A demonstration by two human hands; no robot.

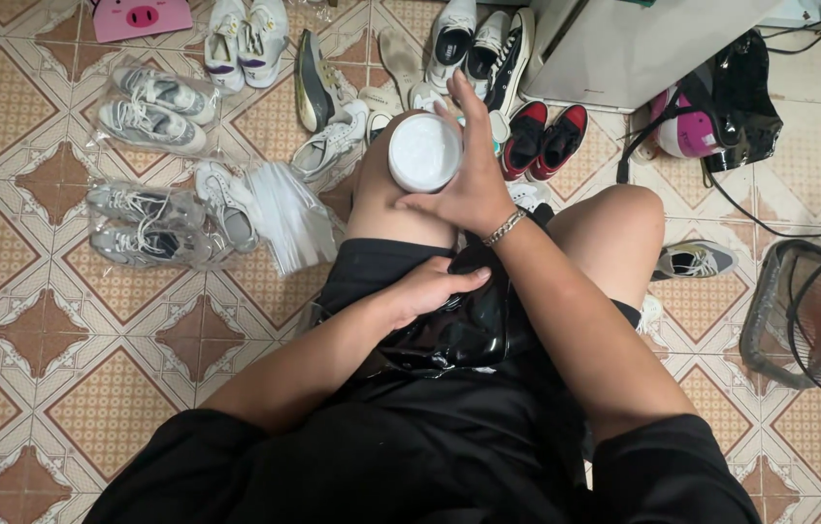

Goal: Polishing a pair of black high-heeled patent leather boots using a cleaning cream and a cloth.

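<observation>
The black shoe point(459, 330) lies in the lap, the left hand point(425, 289) pressing flat on it, fingers loosely spread. The right hand point(469, 180) wraps the white jar point(424, 152), resting on the knee (a smooth perch); a loose grip could tip it onto the tiled floor point(32, 320).

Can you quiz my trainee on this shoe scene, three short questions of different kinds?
1. True or false: the right hand holds a white round jar.
2. What does the left hand rest on? A) a glossy black shoe B) the fan C) the pink helmet
3. What colours are the pair of sneakers just right of the jar?

Key: 1 true. 2 A. 3 red and black.
</observation>
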